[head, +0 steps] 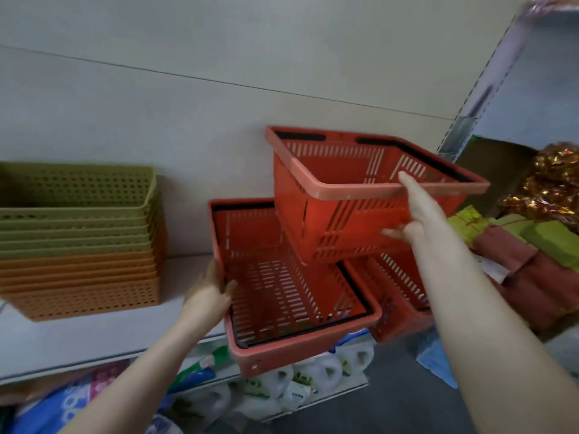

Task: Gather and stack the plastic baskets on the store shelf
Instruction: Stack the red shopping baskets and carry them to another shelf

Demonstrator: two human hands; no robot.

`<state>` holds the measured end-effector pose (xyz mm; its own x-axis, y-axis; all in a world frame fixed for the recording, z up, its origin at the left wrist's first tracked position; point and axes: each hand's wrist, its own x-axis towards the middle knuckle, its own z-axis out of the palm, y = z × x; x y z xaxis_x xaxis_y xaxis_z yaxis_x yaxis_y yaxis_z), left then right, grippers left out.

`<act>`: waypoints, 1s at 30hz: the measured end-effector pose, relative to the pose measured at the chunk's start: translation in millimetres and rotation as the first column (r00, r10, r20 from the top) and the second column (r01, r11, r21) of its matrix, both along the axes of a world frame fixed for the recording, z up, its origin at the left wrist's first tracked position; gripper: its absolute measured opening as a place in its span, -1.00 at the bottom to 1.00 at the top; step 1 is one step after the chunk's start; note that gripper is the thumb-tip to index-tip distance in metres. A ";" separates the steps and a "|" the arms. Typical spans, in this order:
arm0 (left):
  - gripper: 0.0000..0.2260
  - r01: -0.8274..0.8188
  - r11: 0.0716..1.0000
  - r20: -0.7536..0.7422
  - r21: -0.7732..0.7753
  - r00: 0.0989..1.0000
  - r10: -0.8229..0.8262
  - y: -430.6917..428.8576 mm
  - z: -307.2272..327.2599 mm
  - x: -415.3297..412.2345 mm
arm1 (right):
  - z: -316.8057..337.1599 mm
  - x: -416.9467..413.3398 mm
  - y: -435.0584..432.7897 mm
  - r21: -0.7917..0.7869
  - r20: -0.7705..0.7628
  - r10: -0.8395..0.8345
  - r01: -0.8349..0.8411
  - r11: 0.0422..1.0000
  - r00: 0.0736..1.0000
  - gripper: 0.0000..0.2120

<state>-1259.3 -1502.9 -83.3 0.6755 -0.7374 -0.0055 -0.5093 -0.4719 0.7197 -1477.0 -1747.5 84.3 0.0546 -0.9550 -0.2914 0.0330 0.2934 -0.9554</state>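
Hands work two red baskets at the shelf (pixel 94 336) edge: right hand (pixel 419 217) grasps the raised basket (pixel 360 195) by its rim, left hand (pixel 210 296) clenches the lower basket (pixel 282 292), so nesting goes best squared and level.

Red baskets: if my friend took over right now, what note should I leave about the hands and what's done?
Left hand: grips the left rim of the lower red basket, which juts over the shelf edge.
Right hand: holds the raised red basket by its near rim, tilted in the air.
A third red basket sits to the right, partly hidden.
Done: the green and orange trays on the left are already stacked.
Left: probably nest the raised basket into one below, then gather all three into one stack on the shelf.
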 end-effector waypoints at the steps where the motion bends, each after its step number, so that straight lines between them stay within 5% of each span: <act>1: -0.53 -0.030 1.000 -0.024 -0.010 0.999 0.030 0.0 0.7 -4.2 | 2.0 0.6 -1.2 -0.010 0.007 0.013 -0.013 1.000 1.000 -0.36; 6: -0.55 -0.133 0.979 -0.374 -0.152 0.925 0.067 10.2 2.2 -7.0 | 14.8 -11.9 0.7 -0.064 -0.014 0.064 -0.065 0.996 0.998 -0.91; 12: -0.62 -0.156 0.949 -0.617 -0.274 0.786 -0.049 20.5 -0.6 2.0 | 7.9 -29.6 14.8 -0.261 -0.097 0.019 -0.044 0.964 0.995 -0.95; 16: -0.67 -0.222 0.933 -0.795 -0.282 0.598 -0.098 32.9 -1.7 12.2 | 3.4 -25.5 12.9 -0.403 -0.295 0.012 -0.136 0.905 0.955 -0.86; 24: -0.29 -0.226 0.925 -0.889 -0.306 0.415 -0.193 40.6 -6.8 29.7 | -10.0 18.2 3.9 -0.275 -0.475 0.306 -0.470 0.839 0.825 -0.85; 28: -0.23 -0.162 0.938 -0.883 -0.308 0.414 -0.219 36.7 0.6 30.8 | -40.4 43.2 -2.8 -0.171 -0.528 0.417 -0.574 0.801 0.740 -0.82; 30: -0.32 -0.131 0.953 -0.858 -0.271 0.481 -0.178 34.0 8.0 28.2 | -67.6 51.6 -11.4 -0.141 -0.719 0.356 -0.627 0.766 0.597 -0.73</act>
<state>-1231.1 -1469.0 -75.4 0.4171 -0.8246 -0.3821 0.4409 -0.1841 0.8785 -1425.3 -1758.9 16.7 0.4854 -0.8682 -0.1031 -0.6425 -0.2743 -0.7155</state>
